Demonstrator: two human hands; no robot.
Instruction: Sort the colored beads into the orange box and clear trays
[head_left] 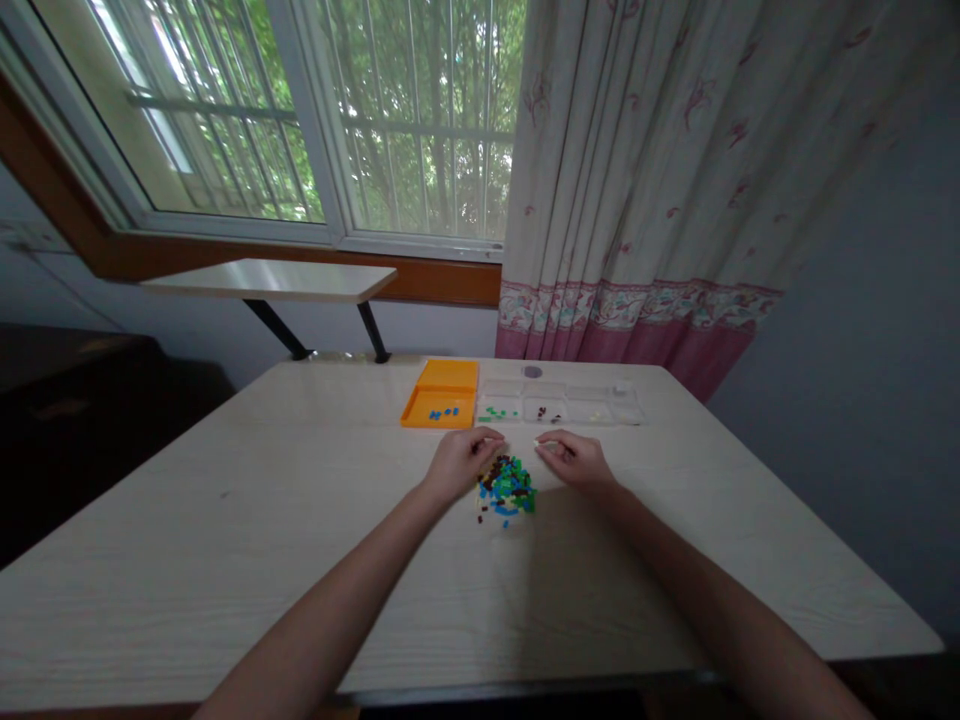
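Observation:
A heap of small toy bricks (508,485) in blue, green, dark brown and cream lies on the table between my hands. My left hand (459,465) is at the heap's upper left, its thumb and fingers pinched together; what they hold, if anything, is too small to tell. To the upper right of the heap, my right hand (577,460) pinches a tiny whitish brick (537,442) at its fingertips. Beyond my hands, an orange box (448,374) with its lid open holds several blue bricks (444,413). Beside it, a clear compartment tray (592,393) has green, dark brown and pale bricks in separate compartments.
The pale wooden table (300,560) spreads out on both sides of my arms. A raised shelf (277,278) on black legs stands at the back left. Behind the tray lies a round grey disc (532,372). A curtain (637,200) hangs past the table's back edge.

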